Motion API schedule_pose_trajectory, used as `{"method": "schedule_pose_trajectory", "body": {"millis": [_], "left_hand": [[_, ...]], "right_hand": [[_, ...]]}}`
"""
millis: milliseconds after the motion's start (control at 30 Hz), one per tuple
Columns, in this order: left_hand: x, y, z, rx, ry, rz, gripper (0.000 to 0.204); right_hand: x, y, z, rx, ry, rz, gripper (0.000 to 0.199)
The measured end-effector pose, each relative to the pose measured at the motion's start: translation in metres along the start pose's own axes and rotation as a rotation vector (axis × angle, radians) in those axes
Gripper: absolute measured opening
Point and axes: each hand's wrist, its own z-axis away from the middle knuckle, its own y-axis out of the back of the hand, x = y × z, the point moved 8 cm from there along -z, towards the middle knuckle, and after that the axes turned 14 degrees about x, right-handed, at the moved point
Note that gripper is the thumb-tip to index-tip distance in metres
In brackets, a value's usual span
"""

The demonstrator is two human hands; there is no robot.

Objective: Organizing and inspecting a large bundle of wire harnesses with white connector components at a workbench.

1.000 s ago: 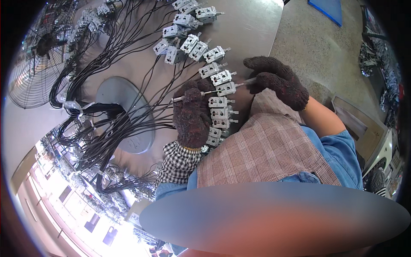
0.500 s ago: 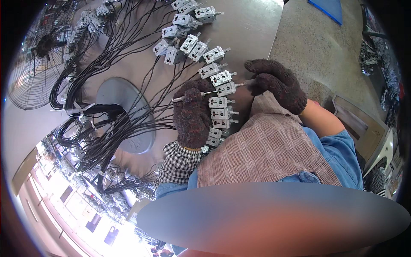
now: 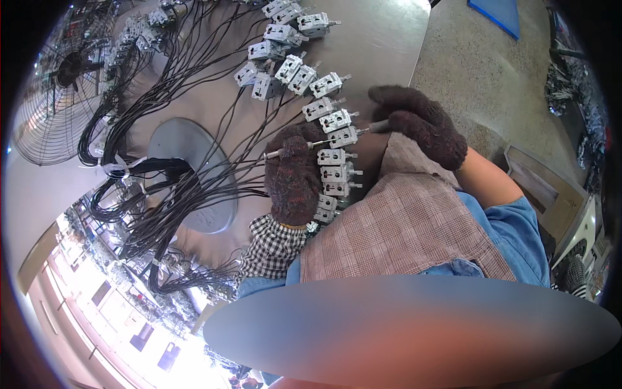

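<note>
My left hand, in a dark brown knitted glove, lies closed among black cables. Its fingers hold a thin metal rod that points toward a small white block connector. On that connector's other side is my right hand, gloved alike. It grips a slim greyish rod that reaches the connector's metal tab; what kind of tool it is does not show. The right forefinger is stretched out and slightly blurred. More white connectors stand in a curved row beside my left hand, each with a metal tab facing right.
Bundled black cables run over a round grey base on the metal table. Further connectors sit at the far side. A wire-caged fan stands at left. A chair is at right.
Both hands stay nearly in place, with the rods at the same connector. The view has shifted slightly. My right forefinger is now a little blurred.
</note>
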Motion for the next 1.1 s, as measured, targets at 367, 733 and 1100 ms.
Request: {"method": "schedule_pose_trajectory", "body": {"millis": [367,733,1100], "left_hand": [[-0.001,0.001,-0.001,-0.054,-0.048,0.052,0.025],[0.009,-0.016,0.006,-0.136,-0.036,0.015,0.021],[0.007,0.002,0.005,0.015,-0.146,0.028,0.02]], "right_hand": [[-0.004,0.001,0.003,-0.014,0.068,0.054,0.028],[0.004,0.002,0.0,-0.009,-0.036,0.216,0.032],[-0.001,0.002,0.001,0.052,0.036,-0.076,0.028]]}}
